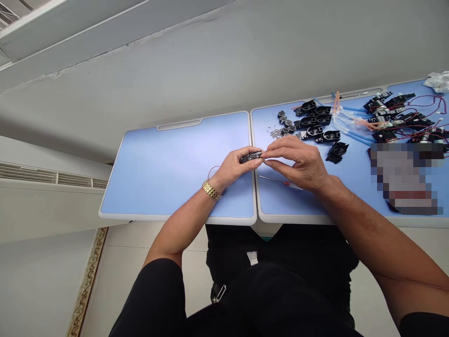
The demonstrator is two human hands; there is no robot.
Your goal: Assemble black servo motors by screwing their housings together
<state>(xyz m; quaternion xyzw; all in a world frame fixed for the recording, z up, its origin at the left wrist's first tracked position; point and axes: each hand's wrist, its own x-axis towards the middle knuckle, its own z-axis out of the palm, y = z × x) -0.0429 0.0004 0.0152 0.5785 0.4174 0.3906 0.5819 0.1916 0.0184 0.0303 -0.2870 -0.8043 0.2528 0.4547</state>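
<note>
Over the seam between two blue tabletops, my left hand (234,167) is closed around a small black plastic housing (246,157) with a round silvery part in it. My right hand (298,161) has its thumb and fingertips pinched at the housing's right end. Whether a tiny piece sits between those fingertips is too small to tell. A thin red wire (211,169) loops out behind my left wrist. Below my right hand lies a screwdriver (287,184) with a red and clear handle, partly covered by the hand.
Several black housings (314,132), round metal parts (285,119) and a pile of small screws (276,133) lie behind my right hand. Farther right are blue and orange tubes or ties (345,119), black assemblies with red wires (389,112), a blurred-out object (403,180) and white crumpled material (438,82).
</note>
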